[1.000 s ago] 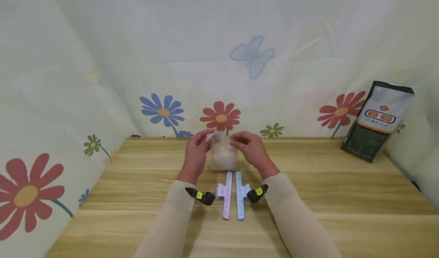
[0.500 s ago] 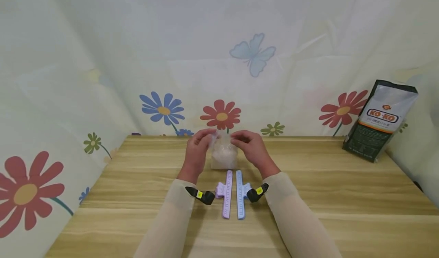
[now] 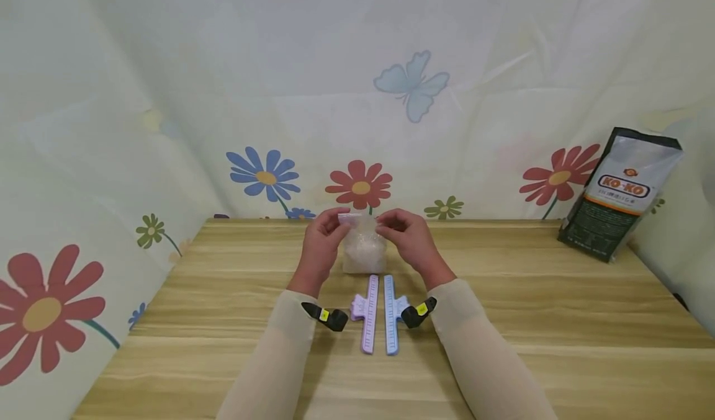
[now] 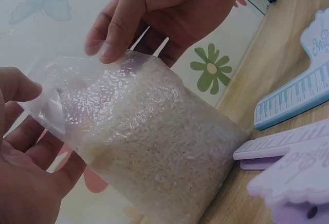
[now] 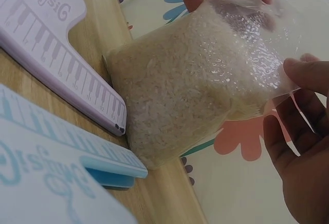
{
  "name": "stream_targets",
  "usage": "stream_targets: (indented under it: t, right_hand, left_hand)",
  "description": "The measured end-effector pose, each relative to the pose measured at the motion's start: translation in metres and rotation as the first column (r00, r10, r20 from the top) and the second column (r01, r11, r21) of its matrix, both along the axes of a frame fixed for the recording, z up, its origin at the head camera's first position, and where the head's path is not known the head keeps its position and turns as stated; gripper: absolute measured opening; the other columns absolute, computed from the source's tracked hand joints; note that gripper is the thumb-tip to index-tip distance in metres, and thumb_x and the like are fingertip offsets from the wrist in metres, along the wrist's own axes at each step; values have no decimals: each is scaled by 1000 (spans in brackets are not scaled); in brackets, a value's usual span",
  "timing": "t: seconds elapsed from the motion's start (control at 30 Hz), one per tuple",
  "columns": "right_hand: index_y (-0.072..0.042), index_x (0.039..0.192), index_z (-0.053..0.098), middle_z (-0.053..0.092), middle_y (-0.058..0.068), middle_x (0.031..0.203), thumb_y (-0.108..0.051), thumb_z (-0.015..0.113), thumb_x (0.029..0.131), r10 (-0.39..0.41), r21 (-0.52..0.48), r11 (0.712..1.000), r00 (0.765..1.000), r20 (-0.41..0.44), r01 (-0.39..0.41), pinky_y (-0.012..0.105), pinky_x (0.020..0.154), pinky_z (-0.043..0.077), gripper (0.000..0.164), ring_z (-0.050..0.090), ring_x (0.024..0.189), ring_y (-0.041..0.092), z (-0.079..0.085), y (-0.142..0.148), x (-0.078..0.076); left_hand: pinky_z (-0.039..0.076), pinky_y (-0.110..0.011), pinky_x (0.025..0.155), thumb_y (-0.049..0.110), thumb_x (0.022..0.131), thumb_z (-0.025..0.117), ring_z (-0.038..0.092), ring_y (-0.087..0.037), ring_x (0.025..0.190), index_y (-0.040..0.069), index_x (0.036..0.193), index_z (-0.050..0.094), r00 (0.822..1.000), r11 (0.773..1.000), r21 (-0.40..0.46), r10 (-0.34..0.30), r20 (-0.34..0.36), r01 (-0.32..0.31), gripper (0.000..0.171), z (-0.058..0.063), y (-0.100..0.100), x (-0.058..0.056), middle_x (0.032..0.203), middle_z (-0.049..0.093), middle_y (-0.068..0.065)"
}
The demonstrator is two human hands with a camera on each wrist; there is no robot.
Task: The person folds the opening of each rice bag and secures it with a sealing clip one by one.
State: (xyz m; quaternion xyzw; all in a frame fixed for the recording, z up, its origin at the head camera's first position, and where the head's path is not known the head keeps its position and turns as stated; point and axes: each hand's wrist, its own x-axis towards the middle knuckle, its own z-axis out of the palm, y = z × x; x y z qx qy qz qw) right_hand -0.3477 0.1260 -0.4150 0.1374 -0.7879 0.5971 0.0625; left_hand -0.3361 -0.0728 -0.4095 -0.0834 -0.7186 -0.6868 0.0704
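A clear plastic bag of rice (image 3: 364,252) stands upright at the middle of the table, its upper part loose film above the grains. My left hand (image 3: 321,246) pinches the bag's top at the left corner between thumb and fingers. On the other side, my right hand (image 3: 410,240) pinches the top edge with thumb and fingertips. Both wrist views show the rice bag (image 4: 154,131) close up, the film creased near the grip. In front of it lie a purple clip (image 3: 368,314) and a blue clip (image 3: 391,314), side by side, with keyboard patterns and "Music" lettering.
A tall black and silver KO-KO packet (image 3: 617,196) stands tilted at the table's right end. Behind the wooden table (image 3: 223,345) hangs a white cloth (image 3: 313,122) printed with flowers and a butterfly.
The left hand's fingers have shifted slightly at the bag's top, and the film there now shows a flatter, straighter edge. The right hand, the clips and the packet stay put.
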Motion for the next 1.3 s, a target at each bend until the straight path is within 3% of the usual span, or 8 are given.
stream_targets:
  t: [0.17, 0.37, 0.57, 0.7, 0.93, 1.1, 1.3]
  right_hand:
    - [-18, 104, 69, 65, 4, 102, -20, 69, 90, -8, 4, 1000, 1000, -22, 8, 32, 81, 54, 14, 59, 92, 22, -1, -1, 0]
    - [-18, 105, 68, 63, 5, 102, -20, 68, 91, 1, 5, 1000, 999, -37, -1, 30, 80, 52, 13, 58, 91, 22, -4, -1, -1]
    - [-14, 106, 69, 65, 8, 106, -19, 67, 92, 26, -26, 999, 999, -45, -27, 32, 85, 52, 15, 59, 95, 22, -7, -1, -2]
    - [-10, 105, 69, 66, 10, 106, -14, 66, 92, 46, -54, 997, 997, -64, -49, 34, 89, 53, 14, 62, 97, 22, -7, -1, -3]
    - [-7, 100, 70, 66, 9, 104, -5, 63, 92, 65, -86, 993, 991, -118, -76, 29, 89, 54, 11, 62, 99, 14, -9, 0, -3]
    - [-3, 99, 72, 65, 12, 103, -3, 62, 93, 56, -96, 993, 988, -146, -70, 24, 87, 53, 12, 60, 98, 12, -12, 0, -4]
    - [-5, 98, 73, 66, 11, 102, -6, 62, 93, 38, -69, 996, 987, -157, -49, 26, 87, 52, 12, 60, 98, 15, -12, 0, -3]
  left_hand:
    - [50, -30, 94, 16, 96, 61, 61, -18, 102, 11, 117, 64, 1000, 1000, 2, 13, 1, -13, 22, 0, 1, -1, 113, 66, -7]
    - [50, -29, 94, 15, 95, 62, 63, -15, 99, 8, 113, 66, 1000, 996, 84, 24, 16, -25, 20, -6, 3, -4, 105, 67, -2]
    - [51, -27, 88, 4, 93, 62, 66, -12, 87, 6, 101, 69, 999, 966, 255, 38, 16, -41, 12, -11, 9, -7, 91, 69, 3]
    - [51, -24, 84, -1, 93, 58, 64, -11, 89, 3, 96, 69, 998, 953, 297, 64, 16, -66, 12, -13, 12, -8, 93, 67, 4]
    - [50, -24, 87, 1, 95, 54, 58, -15, 98, 6, 92, 68, 995, 967, 235, 102, 15, -102, 16, -16, 14, -7, 102, 63, 0]
    - [46, -30, 91, 7, 99, 48, 55, -15, 102, 10, 89, 66, 991, 990, 62, 132, -20, -130, 21, -18, 12, -7, 103, 62, -1]
    - [44, -36, 93, 7, 100, 43, 57, -18, 105, 10, 91, 65, 983, 986, -91, 129, -131, -142, 25, -20, 9, -8, 108, 65, -5]
